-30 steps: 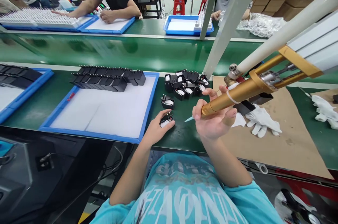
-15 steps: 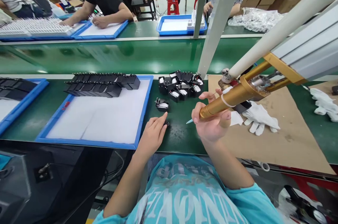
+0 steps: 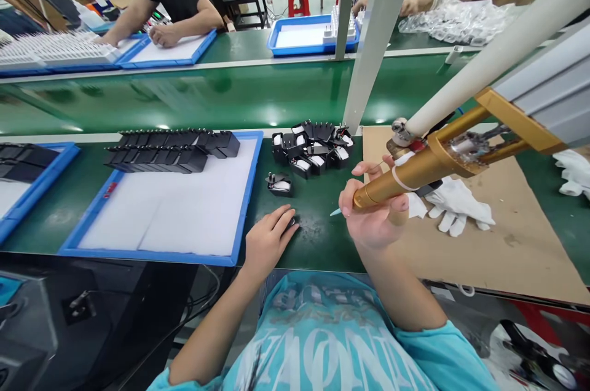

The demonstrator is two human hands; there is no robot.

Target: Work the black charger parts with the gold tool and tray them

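My left hand (image 3: 270, 237) rests low over the green bench, its fingertips closed at a small black part (image 3: 295, 221) that is mostly hidden beneath them. In my right hand (image 3: 375, 216) is a gold cylindrical tool (image 3: 391, 185) with a pale blue pointed tip, aimed down and left; my fingers wrap its lower end. The tip is apart from the black part. Just beyond my left hand stands one open black plug housing (image 3: 279, 184) with white inside. Behind it lies a pile of similar black housings (image 3: 313, 148).
On the left, a blue-rimmed tray (image 3: 246, 213) holds rows of black housings with metal pins. White gloves (image 3: 461, 206) lie on brown cardboard (image 3: 520, 243) at right. A slanted metal post (image 3: 369, 59) rises behind the pile. Across the green divider, other people work at blue trays (image 3: 299, 34).
The left fingers, stretched out before, have curled down onto the black part. The right hand keeps its grip on the gold tool. The whole view has shifted a little.
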